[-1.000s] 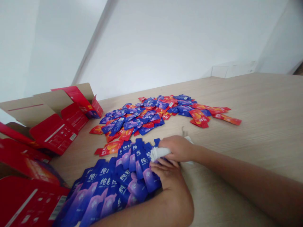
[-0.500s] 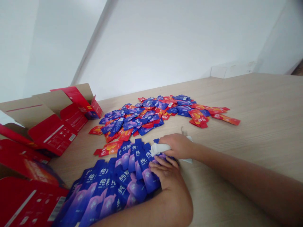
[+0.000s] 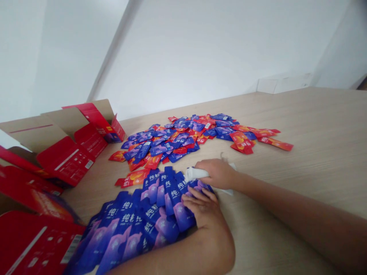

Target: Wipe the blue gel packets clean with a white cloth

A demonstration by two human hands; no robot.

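Note:
Fingers spread, my left hand [image 3: 202, 204] lies flat on overlapping blue-purple sachets [image 3: 162, 225] laid out in rows with their printed faces up. Just beyond it, my right hand [image 3: 215, 173] is closed around a white folded tissue [image 3: 196, 173], one end of which sticks out to the left over the top edge of the nearest sachets. More white shows under and behind that hand; its exact form is partly hidden by the fingers.
Farther back lies a mixed pile of blue and orange-red sachets [image 3: 177, 139]. Open red cartons [image 3: 67, 162] line the left side, flaps up. A white box [image 3: 283, 83] stands against the wall at the far right. The surface is a wooden table [image 3: 315, 152].
My right hand and the white tissue have shifted very slightly right and away from me. The left hand stays on the sachets. The whole view has moved a little.

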